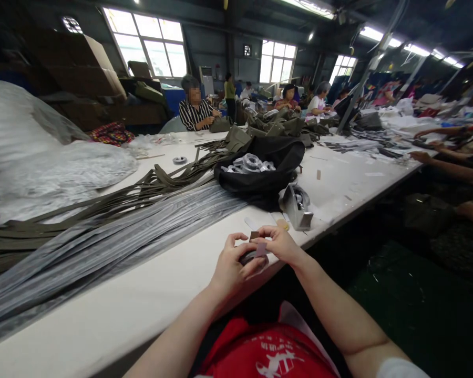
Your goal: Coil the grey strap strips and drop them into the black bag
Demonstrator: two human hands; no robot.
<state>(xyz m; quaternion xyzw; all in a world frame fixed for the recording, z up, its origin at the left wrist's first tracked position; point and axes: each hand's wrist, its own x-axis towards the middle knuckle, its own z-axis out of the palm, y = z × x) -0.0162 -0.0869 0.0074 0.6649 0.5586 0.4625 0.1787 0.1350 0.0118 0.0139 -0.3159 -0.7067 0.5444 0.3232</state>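
Head: mauve patch (261,249) between left hand (233,261) and right hand (280,243)

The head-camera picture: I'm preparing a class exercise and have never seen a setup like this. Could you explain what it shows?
There is no machine here: one person works with a bare left hand and bare right hand. The only camera sits on their head, looking forward and down. Between their fingers are small, flat brownish pieces and a dark, rounded item, partly hidden. On the long white table lie narrow dark-olive strips, long grey strips, a black cloth bag holding shiny grey ring-shaped rolls, and a grey, metallic-looking box-shaped holder. Other people work farther off, one in a black-and-white striped top.
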